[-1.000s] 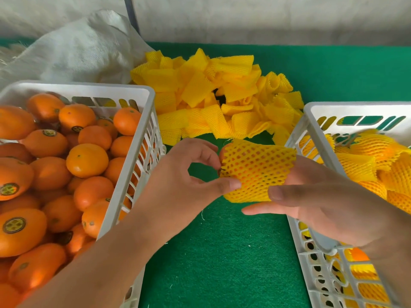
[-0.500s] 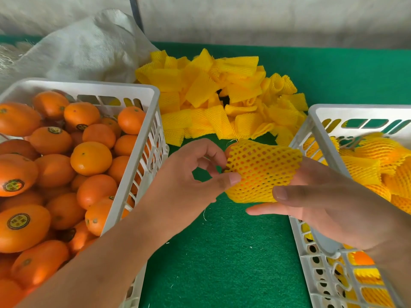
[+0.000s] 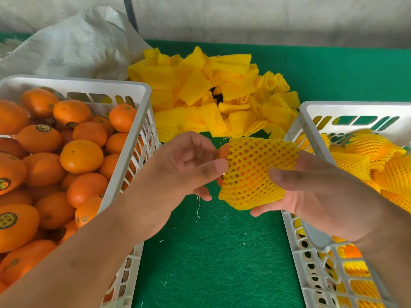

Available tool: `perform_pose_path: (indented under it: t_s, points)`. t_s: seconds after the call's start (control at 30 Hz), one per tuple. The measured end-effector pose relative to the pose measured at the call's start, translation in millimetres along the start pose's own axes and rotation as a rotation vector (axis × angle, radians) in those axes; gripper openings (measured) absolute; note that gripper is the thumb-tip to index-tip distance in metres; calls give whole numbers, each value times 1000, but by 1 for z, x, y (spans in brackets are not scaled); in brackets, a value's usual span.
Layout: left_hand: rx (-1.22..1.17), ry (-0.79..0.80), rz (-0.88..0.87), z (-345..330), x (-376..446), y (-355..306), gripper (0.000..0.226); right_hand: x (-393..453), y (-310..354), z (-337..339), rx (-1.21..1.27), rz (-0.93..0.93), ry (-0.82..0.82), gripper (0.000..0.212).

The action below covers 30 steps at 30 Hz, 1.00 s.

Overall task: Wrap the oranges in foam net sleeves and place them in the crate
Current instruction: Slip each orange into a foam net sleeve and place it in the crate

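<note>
Between the two crates I hold an orange in a yellow foam net sleeve (image 3: 253, 172); a bit of bare orange (image 3: 223, 151) shows at the sleeve's left end. My right hand (image 3: 315, 187) grips the wrapped orange from the right and below, thumb on top. My left hand (image 3: 189, 167) pinches the sleeve's left edge with its thumb and curled fingers. A white crate (image 3: 124, 85) on the left is full of bare oranges (image 3: 81, 156). The white crate (image 3: 311, 107) on the right holds several wrapped oranges (image 3: 364, 152).
A pile of loose yellow foam net sleeves (image 3: 213, 94) lies on the green felt table (image 3: 213, 252) behind my hands. A white woven sack (image 3: 73, 45) sits at the back left. A grey wall runs along the table's far edge.
The sleeve has slid further left over the orange, so less bare orange shows. My left thumb has shifted along the sleeve's edge. Both hands stay between the crates.
</note>
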<state>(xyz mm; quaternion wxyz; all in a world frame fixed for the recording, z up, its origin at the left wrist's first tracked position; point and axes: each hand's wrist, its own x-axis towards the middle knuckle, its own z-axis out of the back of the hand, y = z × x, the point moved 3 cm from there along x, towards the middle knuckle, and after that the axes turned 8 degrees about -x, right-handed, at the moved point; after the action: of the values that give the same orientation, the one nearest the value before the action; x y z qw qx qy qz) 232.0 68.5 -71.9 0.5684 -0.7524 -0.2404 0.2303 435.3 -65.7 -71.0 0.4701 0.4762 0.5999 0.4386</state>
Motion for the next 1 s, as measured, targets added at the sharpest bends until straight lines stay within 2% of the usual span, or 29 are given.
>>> perform_pose_path:
  t_s: [0.1,0.23,0.43,0.67,0.9,1.0]
  points:
    - [-85,84,60,0,0,-2,55,4,7,-9,188,-18,150,38]
    - [-122,257,118,-4,-3,-4,56,4,8,-12,217,-24,194,40]
    - [-125,322,102,-4,-3,-5,60,1,8,-9,232,-45,144,42]
    - [-100,248,59,-5,-2,-1,55,1,8,-7,255,-42,143,41]
    - [-116,193,35,-3,-1,0,45,3,7,-11,123,-45,98,49]
    - [-88,155,31,-2,-3,1,48,2,8,-9,119,-59,76,50]
